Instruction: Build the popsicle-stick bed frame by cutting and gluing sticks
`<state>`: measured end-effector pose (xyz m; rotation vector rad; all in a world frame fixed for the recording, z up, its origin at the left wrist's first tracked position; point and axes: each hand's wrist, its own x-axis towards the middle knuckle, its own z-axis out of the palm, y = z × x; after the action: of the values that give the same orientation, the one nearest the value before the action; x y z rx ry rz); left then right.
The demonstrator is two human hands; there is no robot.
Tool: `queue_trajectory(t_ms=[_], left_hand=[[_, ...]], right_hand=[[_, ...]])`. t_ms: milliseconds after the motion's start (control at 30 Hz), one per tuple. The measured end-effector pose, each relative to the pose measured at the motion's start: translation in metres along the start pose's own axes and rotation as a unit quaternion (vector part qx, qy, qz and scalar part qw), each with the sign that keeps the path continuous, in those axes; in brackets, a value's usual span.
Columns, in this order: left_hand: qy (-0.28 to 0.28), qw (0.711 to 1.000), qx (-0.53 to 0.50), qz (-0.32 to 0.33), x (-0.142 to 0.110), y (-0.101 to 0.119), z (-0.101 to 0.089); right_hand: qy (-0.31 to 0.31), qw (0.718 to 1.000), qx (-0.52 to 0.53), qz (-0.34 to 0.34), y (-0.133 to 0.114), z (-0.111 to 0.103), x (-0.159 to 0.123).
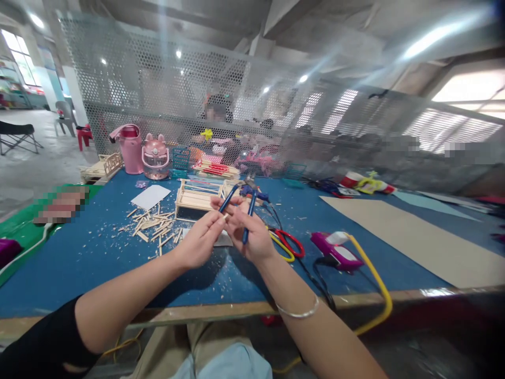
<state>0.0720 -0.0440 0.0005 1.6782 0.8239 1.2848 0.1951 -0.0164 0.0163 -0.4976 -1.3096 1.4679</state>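
Over the front middle of the table, my two hands meet. My right hand point(254, 231) is closed around blue-handled cutting pliers point(248, 218), whose metal jaws point away from me and whose handles stand apart. Close against it, my left hand point(203, 237) pinches a short pale wooden stick point(225, 216) between thumb and fingers; most of the stick is hidden. Just beyond the hands stands a small frame built of wooden sticks point(193, 201). Loose cut sticks point(155, 223) are scattered left of it. A blue glue gun point(258, 195) lies behind my right hand.
A purple power strip point(337, 252) with a yellow cable point(379, 284) lies at right, beside a large cardboard sheet point(410, 231). A pink jug point(131, 150) and pink bottle point(155, 158) stand at the back left. Behind the table rises a perforated metal screen point(158, 79).
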Motion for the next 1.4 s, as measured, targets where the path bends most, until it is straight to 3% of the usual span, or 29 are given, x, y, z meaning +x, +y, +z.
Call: queue_trajectory(t_ms=[133,267,333,400,500,667,967,1400], left_hand=[[-0.048,0.998,0.029,0.009,-0.001,0.007,-0.002],[0.021,1.000,-0.014,-0.008,0.004,0.001,-0.011],[0.065,0.997,-0.028,-0.018,0.007,-0.003,-0.017],[0.089,0.995,-0.036,-0.019,0.010,-0.005,-0.022],[0.100,0.995,-0.023,-0.013,0.012,-0.007,-0.025],[0.107,0.994,0.009,-0.003,0.010,-0.004,-0.023],[0.098,0.993,0.068,0.015,0.009,-0.001,-0.025],[0.091,0.991,0.093,0.021,0.006,0.001,-0.024]], right_hand=[[-0.045,0.999,0.014,0.016,-0.013,-0.003,0.002],[-0.047,0.985,-0.164,-0.011,-0.029,-0.021,0.001],[-0.059,0.946,-0.320,-0.011,-0.034,-0.031,-0.002],[-0.087,0.881,-0.465,-0.017,-0.037,-0.037,-0.007],[-0.132,0.796,-0.590,-0.030,-0.038,-0.038,-0.016],[-0.131,0.735,-0.665,-0.036,-0.039,-0.032,-0.024],[-0.137,0.711,-0.689,-0.034,-0.040,-0.034,-0.026],[-0.138,0.741,-0.656,-0.046,-0.038,-0.031,-0.028]])
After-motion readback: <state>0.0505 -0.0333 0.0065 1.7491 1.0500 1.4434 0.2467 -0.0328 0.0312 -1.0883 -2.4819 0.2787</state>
